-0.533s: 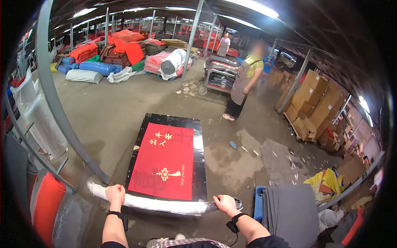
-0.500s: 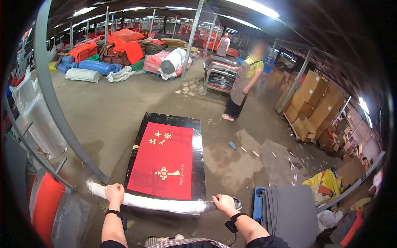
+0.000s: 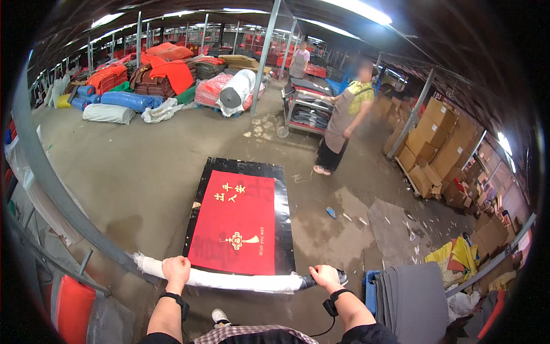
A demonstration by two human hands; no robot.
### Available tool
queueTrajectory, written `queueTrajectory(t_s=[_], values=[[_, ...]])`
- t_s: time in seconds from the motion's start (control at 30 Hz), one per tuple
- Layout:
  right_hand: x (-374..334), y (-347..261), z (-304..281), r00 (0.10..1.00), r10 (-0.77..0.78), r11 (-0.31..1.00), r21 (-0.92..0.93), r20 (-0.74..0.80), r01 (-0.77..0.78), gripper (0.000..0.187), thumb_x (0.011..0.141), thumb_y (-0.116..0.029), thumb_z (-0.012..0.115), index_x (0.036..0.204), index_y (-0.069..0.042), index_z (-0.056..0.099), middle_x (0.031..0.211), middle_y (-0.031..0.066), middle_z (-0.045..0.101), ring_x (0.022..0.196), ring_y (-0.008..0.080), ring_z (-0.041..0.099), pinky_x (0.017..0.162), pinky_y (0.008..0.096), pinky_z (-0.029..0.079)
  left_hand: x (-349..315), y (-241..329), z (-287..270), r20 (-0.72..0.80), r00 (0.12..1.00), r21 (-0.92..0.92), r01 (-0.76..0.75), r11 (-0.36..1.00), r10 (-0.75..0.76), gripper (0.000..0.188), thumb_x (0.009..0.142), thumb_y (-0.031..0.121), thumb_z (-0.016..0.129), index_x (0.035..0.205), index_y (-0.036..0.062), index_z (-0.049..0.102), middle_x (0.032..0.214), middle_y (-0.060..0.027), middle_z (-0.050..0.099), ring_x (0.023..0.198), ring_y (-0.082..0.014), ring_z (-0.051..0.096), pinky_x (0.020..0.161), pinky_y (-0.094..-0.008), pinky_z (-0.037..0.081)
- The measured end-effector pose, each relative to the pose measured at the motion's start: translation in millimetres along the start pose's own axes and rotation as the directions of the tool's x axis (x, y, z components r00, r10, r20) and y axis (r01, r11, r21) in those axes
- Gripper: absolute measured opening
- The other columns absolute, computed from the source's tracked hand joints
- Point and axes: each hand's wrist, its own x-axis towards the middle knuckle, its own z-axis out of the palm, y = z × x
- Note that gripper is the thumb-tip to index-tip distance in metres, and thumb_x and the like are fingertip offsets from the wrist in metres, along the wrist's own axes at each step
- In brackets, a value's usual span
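At right, brown cardboard boxes (image 3: 433,127) are standing; upper left, a long blue bundle (image 3: 132,101) is lying behind a white bundle (image 3: 107,113).

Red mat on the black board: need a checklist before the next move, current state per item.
1. Left hand closed on white-wrapped bar: ok.
2. Right hand at the bar's dark end: ok.
3. Red mat lying flat on black board: ok.
4. Floor right of the board free of litter: not ok, blue object and pale scraps there.
5. Co-worker in yellow standing apart from the board: ok, beyond it to the right.
6. Support under the board: cannot tell, hidden.
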Motion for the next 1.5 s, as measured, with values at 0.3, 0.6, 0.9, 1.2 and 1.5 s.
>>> queueTrajectory(t_s=[0.3,0.6,0.9,1.2,1.5], values=[[73,-26,-2,0.998,0.063,0.998,0.007,0.02,-0.063,0.042,0.08,-0.044,0.037,0.084,-0.011,0.063,0.082,0.0129,0.062,0.083,0.0294,0.058,0.074,0.0393,0.044,74,3,39,0.046,0.998,-0.003,-0.046,0.999,0.046,0.021,0.068,0.026,0.054,0.059,0.0099,0.063,0.06,-0.0111,0.059,0.064,-0.0282,0.057,0.068,-0.0393,0.041],[132,-46,-9,0.999,-0.016,0.998,0.064,0.052,0.013,0.043,0.079,-0.044,0.037,0.083,-0.01,0.064,0.083,0.0142,0.062,0.083,0.031,0.058,0.072,0.0393,0.044,133,4,69,0.032,0.998,0.052,-0.055,0.997,0.053,0.022,0.068,0.026,0.053,0.057,0.0093,0.062,0.06,-0.0115,0.059,0.063,-0.0295,0.057,0.067,-0.0401,0.041],[182,-56,8,0.987,-0.024,1.0,0.007,0.16,0.023,0.045,0.079,-0.049,0.036,0.086,-0.015,0.065,0.085,0.0125,0.062,0.085,0.0292,0.058,0.074,0.0385,0.045,175,-7,112,0.028,0.999,0.082,-0.024,0.996,0.022,0.022,0.067,0.026,0.053,0.058,0.008,0.063,0.059,-0.0126,0.058,0.06,-0.0321,0.056,0.062,-0.0427,0.043],[220,-84,-6,0.989,-0.034,0.998,0.058,0.144,0.026,0.047,0.082,-0.047,0.034,0.086,-0.011,0.065,0.086,0.0135,0.062,0.086,0.0292,0.058,0.075,0.038,0.045,230,-5,126,0.066,0.998,0.044,0.007,0.999,-0.01,0.024,0.068,0.027,0.052,0.059,0.0075,0.063,0.061,-0.0134,0.058,0.062,-0.0327,0.056,0.065,-0.0416,0.041],[246,-88,-2,0.987,0.038,0.997,0.06,0.154,-0.048,0.047,0.08,-0.048,0.036,0.088,-0.012,0.065,0.09,0.0127,0.062,0.089,0.0281,0.057,0.078,0.0374,0.044,255,0,143,0.121,0.992,0.063,-0.024,0.998,0.016,0.024,0.068,0.028,0.051,0.062,0.0089,0.064,0.06,-0.0128,0.059,0.063,-0.032,0.056,0.066,-0.0414,0.041]])
